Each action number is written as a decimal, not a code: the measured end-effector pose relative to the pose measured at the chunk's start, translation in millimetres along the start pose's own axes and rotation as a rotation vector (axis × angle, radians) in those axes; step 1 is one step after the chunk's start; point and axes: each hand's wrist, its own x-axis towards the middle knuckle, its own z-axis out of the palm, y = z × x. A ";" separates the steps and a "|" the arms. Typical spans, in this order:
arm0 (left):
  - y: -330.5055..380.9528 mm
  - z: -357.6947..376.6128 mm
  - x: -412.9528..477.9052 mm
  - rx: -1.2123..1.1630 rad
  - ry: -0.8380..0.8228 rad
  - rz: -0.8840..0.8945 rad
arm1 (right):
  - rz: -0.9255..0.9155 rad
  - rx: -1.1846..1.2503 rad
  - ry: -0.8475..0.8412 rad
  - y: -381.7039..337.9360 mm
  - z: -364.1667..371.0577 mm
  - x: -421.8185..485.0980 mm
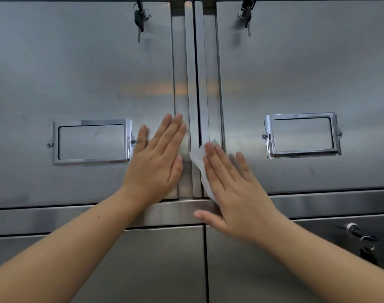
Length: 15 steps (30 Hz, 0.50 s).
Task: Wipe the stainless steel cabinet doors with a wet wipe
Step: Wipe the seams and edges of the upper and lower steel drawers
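Forearms: Two bare forearms (62, 243) rise from the bottom corners toward a steel cabinet.
Lower doors: Beneath the arms, a lower left door (154, 270) and a lower right door (263, 281) meet at a dark vertical seam.
Lower lock: A lock with a key ring (359, 237) sits at the right edge of the lower right door.
Rail: A horizontal steel rail (55, 217) divides the lower doors from the upper pair.
Right hand: The right hand (232, 193) lies flat, fingers straight and close together, thumb stretched left over the rail, pressing the wet wipe against the inner edge of the upper right door (307, 62).
Wet wipe: The white, crumpled wet wipe (198, 159) shows along the left side of the right hand, lying over the vertical strips where the upper doors meet and running down to the rail.
Left hand: The left hand (156, 162) presses flat on the upper left door (77, 73), fingers straight, little finger spread apart from the rest, holding nothing.
Label holders: A chrome label frame (91, 122) sits just left of the left hand; a matching frame (301, 115) hangs on the right door, apart from the right hand.
Centre strips: Two vertical handle strips (190, 62) run up between the upper doors.
Keys: Higher up, a bunch of keys (139, 20) hangs from the left door's lock, another bunch (246, 15) from the right door's.
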 end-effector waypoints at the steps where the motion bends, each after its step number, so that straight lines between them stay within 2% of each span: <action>1: 0.0 -0.3 0.1 -0.002 -0.001 -0.008 | -0.015 -0.001 -0.007 -3.7 0.2 -5.7; 15: -0.2 -0.9 0.1 -0.014 -0.003 0.010 | -0.067 0.070 -0.031 -12.2 6.2 -17.5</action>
